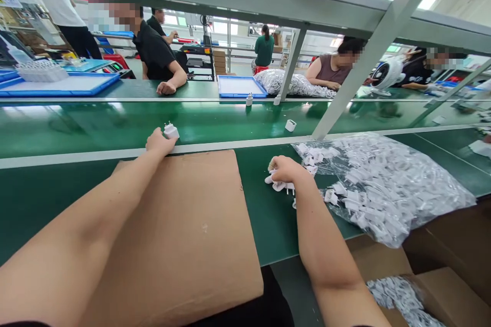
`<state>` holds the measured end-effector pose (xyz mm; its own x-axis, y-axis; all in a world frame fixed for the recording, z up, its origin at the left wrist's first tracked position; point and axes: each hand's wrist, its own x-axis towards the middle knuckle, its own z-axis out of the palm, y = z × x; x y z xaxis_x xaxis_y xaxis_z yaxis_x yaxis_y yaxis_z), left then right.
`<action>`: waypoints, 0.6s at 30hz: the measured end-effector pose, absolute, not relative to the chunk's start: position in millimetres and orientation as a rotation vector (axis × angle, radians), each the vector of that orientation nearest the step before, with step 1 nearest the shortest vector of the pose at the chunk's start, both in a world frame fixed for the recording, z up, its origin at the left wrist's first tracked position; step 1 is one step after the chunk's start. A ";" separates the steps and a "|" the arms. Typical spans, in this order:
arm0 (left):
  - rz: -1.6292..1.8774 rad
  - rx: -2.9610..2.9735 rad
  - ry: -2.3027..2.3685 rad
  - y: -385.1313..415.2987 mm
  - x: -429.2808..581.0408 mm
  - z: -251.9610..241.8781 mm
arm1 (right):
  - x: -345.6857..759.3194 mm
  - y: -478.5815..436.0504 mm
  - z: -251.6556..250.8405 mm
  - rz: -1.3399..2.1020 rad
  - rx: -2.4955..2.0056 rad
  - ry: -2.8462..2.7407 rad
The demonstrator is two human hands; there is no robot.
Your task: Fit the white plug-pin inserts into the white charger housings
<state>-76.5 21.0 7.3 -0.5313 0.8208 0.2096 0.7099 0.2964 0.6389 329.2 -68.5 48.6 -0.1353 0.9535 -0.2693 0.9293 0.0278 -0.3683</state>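
Nearest, a flat, matte brown cardboard sheet (199,230) is lying on the smooth dark-green worktop (264,235), its edges slightly worn. At lower right, an open brown cardboard box (456,291) is holding a heap of small whitish pieces (402,299).

The right hand (287,169) is curling over a cluster of small white plastic parts (283,185), some showing thin metal prongs; its fingertips are partly hidden, so whether it is clamping any cannot be told. Just beside it, a crinkled, clear plastic bag (406,184) is bulging with similar parts, several spilling at its mouth.

Beyond the sheet, the left hand (158,142) is gripping a glossy white plastic plug adapter (171,132) between its fingers, two prongs pointing up, at the near edge of the glossy green belt (215,125). A rounded white plastic block (290,125) is lying on the belt; a white two-pronged adapter (249,100) is standing near its far edge.

Farther back, a shallow blue-rimmed tray (242,87) is lying near another filled clear bag (291,83), and a co-worker in a black top (155,51) is resting an arm on the green surface.
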 end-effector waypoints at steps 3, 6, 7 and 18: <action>1.293 1.514 2.471 5.6 -59.9 7.4 | 319.8 -63.9 33.2 0.818 -1.910 -2.194; 1.474 1.787 2.235 -17.7 -31.7 3.6 | 308.7 -60.6 19.0 0.925 -1.672 -2.058; 1.486 1.860 2.119 -26.9 -20.9 0.6 | 304.4 -60.2 15.5 0.936 -1.579 -1.998; 1.224 2.116 1.096 -100.7 32.6 -26.4 | 254.7 -82.5 5.8 1.121 -1.091 -1.731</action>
<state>32.6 -100.7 -26.4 0.2875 0.8163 0.5010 0.4084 -0.5777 0.7068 254.7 -82.5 5.8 -0.3213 0.9339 0.1568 0.2391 0.2402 -0.9408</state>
